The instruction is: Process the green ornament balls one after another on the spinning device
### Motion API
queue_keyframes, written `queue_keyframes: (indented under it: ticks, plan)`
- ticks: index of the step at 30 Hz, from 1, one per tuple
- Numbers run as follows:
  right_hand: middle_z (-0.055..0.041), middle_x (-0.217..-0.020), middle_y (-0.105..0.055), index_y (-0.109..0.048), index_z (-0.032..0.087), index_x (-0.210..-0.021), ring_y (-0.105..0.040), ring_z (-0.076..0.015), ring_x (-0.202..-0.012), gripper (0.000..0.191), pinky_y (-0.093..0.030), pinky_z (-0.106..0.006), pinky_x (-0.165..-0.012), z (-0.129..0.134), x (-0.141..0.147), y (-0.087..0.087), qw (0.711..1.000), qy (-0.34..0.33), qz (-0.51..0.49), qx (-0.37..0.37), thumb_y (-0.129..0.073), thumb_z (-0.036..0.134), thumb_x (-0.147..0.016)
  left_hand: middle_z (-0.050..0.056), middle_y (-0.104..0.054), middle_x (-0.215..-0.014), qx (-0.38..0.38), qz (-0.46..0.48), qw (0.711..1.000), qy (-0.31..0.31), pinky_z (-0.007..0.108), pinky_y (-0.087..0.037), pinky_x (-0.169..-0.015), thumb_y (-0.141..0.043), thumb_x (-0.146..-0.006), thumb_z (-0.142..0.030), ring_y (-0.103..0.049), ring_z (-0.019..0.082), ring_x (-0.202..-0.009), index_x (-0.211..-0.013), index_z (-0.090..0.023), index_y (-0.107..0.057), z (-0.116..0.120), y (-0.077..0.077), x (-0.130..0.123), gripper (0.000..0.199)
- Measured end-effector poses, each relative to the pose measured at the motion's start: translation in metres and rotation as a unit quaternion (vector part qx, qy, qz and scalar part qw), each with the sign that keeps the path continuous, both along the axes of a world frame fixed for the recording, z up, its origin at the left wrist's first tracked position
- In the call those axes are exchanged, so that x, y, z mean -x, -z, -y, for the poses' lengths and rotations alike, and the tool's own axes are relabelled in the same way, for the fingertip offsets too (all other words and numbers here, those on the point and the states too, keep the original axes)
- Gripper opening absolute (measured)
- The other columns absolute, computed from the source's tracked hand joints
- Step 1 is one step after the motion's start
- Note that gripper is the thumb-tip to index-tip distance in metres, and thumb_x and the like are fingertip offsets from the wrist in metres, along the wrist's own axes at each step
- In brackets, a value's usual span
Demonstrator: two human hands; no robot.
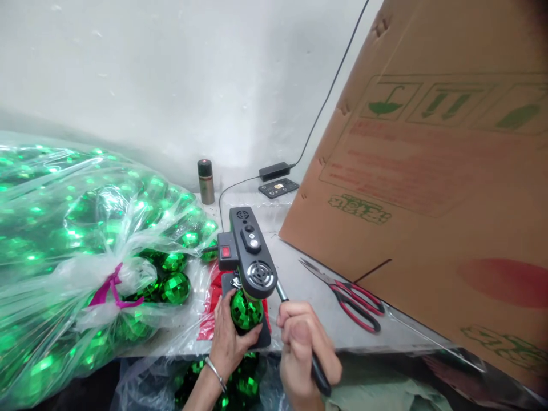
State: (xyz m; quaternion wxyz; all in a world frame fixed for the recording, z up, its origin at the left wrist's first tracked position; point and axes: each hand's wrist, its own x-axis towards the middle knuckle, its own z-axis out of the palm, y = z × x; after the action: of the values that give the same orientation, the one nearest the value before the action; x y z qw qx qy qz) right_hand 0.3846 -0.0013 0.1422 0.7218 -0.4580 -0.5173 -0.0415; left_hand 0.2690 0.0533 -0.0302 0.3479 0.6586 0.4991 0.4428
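Note:
A shiny green faceted ball [247, 311] sits beneath the head of a small black bench machine [252, 251], which has round vents and a red switch. My left hand [229, 331], with a silver bangle at the wrist, curls its fingers and thumb around the ball. My right hand [306, 348] is wrapped around the black-handled metal lever [320, 374] on the machine's right side. Red sheeting [208, 311] lies under the machine's base. The contact between the ball's top and the machine head is hidden.
A large clear bag [107, 217] of green balls, tied with a pink strip, fills the left. Scissors [351, 297] lie right of the machine, beside a big cardboard box [428, 188]. Behind stand a small bottle [206, 182], a phone [278, 188] and a power adapter [274, 170].

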Motion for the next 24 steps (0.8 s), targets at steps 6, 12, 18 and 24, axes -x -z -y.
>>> queue_keyframes:
  ticks: [6, 12, 18, 24]
  plan:
    - [0.0029, -0.075, -0.065, -0.058, 0.024, -0.083, -0.062, -0.0122, -0.061, 0.038, -0.047, -0.028, -0.059, -0.001, 0.000, 0.023, 1.000, -0.003, -0.005, -0.017, -0.051, 0.019, -0.120, 0.021, -0.079, -0.145, -0.010, -0.002, 1.000, 0.000, 0.072, -0.061, -0.121, -0.092, -0.078, -0.047, -0.077, 0.047, -0.137, -0.152, -0.020, -0.063, 0.001, -0.001, -0.001, 0.083]
    - [0.0024, -0.078, -0.066, -0.060, 0.023, -0.086, -0.063, -0.0122, -0.065, 0.034, -0.047, -0.029, -0.062, -0.001, 0.001, 0.032, 1.000, -0.013, -0.016, -0.023, -0.051, 0.014, -0.117, 0.020, -0.080, -0.143, -0.010, -0.011, 1.000, 0.005, 0.072, -0.062, -0.121, -0.092, -0.077, -0.044, -0.078, 0.047, -0.136, -0.152, -0.020, -0.063, 0.001, -0.001, -0.001, 0.083]
    - [0.0021, -0.078, -0.065, -0.060, 0.023, -0.086, -0.061, -0.0129, -0.062, 0.034, -0.043, -0.030, -0.059, -0.005, 0.000, 0.036, 0.999, -0.012, -0.024, -0.042, -0.051, 0.013, -0.116, 0.021, -0.080, -0.143, -0.007, -0.013, 1.000, -0.006, 0.074, -0.060, -0.122, -0.093, -0.075, -0.045, -0.077, 0.049, -0.138, -0.149, -0.021, -0.065, 0.002, 0.000, -0.003, 0.083]
    - [0.0019, -0.074, -0.061, -0.062, 0.023, -0.081, -0.058, -0.0143, -0.059, 0.037, -0.040, -0.031, -0.057, -0.008, 0.002, 0.034, 0.999, 0.025, -0.022, -0.035, -0.054, 0.019, -0.118, 0.021, -0.080, -0.140, -0.021, -0.012, 1.000, -0.008, 0.073, -0.063, -0.119, -0.092, -0.077, -0.046, -0.078, 0.048, -0.133, -0.149, -0.020, -0.065, 0.000, 0.002, -0.005, 0.082]
